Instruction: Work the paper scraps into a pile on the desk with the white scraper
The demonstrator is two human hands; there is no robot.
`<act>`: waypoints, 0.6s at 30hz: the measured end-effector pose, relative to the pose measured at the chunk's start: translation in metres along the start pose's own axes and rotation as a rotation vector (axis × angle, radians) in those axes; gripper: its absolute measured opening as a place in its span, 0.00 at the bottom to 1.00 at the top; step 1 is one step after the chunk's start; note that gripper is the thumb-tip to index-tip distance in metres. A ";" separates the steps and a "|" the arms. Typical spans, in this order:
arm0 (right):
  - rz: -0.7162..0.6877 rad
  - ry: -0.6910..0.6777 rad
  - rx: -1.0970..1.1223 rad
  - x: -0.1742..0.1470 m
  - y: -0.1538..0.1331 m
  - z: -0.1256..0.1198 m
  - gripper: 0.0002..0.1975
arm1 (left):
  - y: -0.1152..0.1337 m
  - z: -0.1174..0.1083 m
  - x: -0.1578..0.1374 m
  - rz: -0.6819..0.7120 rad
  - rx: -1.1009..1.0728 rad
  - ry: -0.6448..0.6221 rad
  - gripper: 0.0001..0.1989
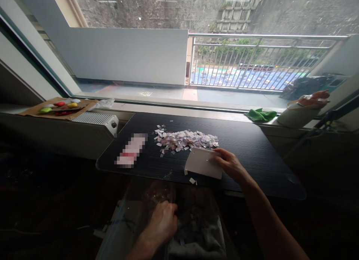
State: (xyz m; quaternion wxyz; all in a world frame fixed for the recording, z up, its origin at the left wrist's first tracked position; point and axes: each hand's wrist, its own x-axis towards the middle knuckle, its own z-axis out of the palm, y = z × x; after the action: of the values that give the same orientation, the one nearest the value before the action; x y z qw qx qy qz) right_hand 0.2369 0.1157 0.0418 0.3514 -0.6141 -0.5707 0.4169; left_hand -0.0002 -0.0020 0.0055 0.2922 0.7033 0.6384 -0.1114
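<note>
The pile of paper scraps (186, 139) lies loosely spread on the dark bench (249, 155). The person's right hand (227, 163) grips a white card (203, 164) at its right end, thumb and fingers pinching it, with the card tilted at the pile's near right side. Whether the card touches the pile cannot be told. The left hand (164, 219) is curled closed, lower and nearer the person than the pile, over a see-through plastic receptacle (202, 248); whether it grips the plastic is unclear.

To work the scraps well, the person would do best to keep the card's lower edge flat against the bench and draw it in slow, short strokes, since such light bits likely skid or flutter. A few stray scraps (192, 180), on the near side of the pile, seem likeliest to fall. The pinkish sheet (136, 144), left of the pile, is best kept out of each stroke.
</note>
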 end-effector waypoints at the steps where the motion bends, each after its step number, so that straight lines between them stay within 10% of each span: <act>1: 0.004 -0.032 -0.011 -0.002 -0.002 -0.001 0.15 | 0.000 0.001 0.000 -0.003 0.004 0.000 0.16; 18: 0.059 -0.100 -0.030 -0.024 0.003 -0.024 0.15 | -0.001 0.002 0.001 0.005 0.024 0.023 0.15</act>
State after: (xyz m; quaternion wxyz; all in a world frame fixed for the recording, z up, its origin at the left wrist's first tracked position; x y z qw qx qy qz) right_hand 0.2601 0.0926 0.0511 0.3008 -0.6143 -0.5754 0.4485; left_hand -0.0007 -0.0023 0.0031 0.2769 0.7096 0.6385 -0.1102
